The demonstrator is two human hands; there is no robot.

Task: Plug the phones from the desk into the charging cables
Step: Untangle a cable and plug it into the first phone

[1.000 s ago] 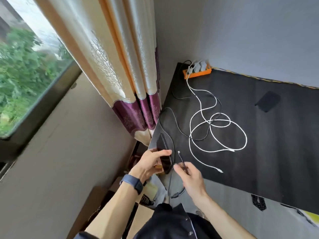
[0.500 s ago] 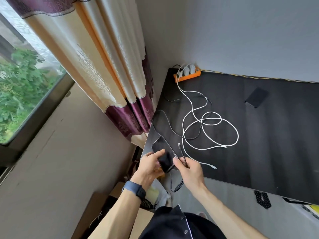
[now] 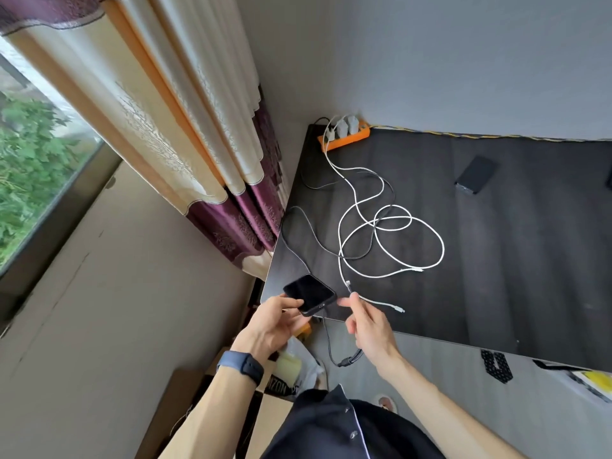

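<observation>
Holding a black phone [image 3: 309,294] in the left hand [image 3: 276,323], screen up, at the near left corner of the dark tabletop [image 3: 496,260], port end turned toward the right hand [image 3: 367,323]. Pinching a dark cable [image 3: 334,346] between right thumb and forefinger, plug tip [image 3: 348,283] poking up just above the fingertips [image 3: 354,297], close to the phone's port end but apart from it; slack of that cable hanging in a loop below the tabletop edge. Wearing a dark band [image 3: 240,363] on the left wrist.

Lying just beyond the right hand, a white plug end [image 3: 399,309] on the tabletop. Coiling further out, white cables [image 3: 390,226] in loose overlapping loops, tangled with a thin dark one, running back to chargers in an orange power strip [image 3: 344,137] at the far left corner against the wall. Resting well apart on the far right, a second black phone [image 3: 476,174], flat and unplugged. Hanging left of the tabletop, a cream and purple curtain [image 3: 198,144] beside a window [image 3: 33,160].
</observation>
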